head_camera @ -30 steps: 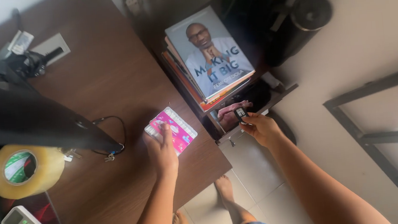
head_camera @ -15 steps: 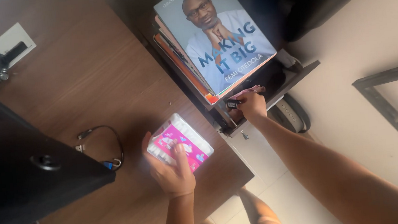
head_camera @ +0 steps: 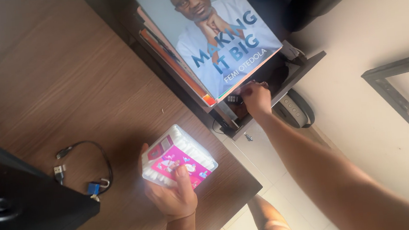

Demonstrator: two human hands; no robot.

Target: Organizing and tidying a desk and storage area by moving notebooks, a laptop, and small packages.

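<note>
Books (head_camera: 208,40) lie stacked at about one o'clock from the left hand (head_camera: 174,196), the top one pale blue with a portrait and lettering, overhanging a dark shelf (head_camera: 304,69) beside the worktop (head_camera: 63,83). The right hand (head_camera: 256,98) reaches under that overhang, its fingers pinching a small black device (head_camera: 232,99) at the shelf edge; the books hide part of the opening behind it. The left hand grips a clear plastic box (head_camera: 178,156) with a pink label and a small red corner patch, thumb on top, fingers curled beneath, held over the worktop's near edge. At nine o'clock from the box lies a looped black cable (head_camera: 88,164) with a blue plug, and past it a large black slab (head_camera: 20,210). A black oval speaker (head_camera: 295,109) sits below the shelf on pale floor tiles (head_camera: 268,163). The worktop is dark brown wood grain.
</note>
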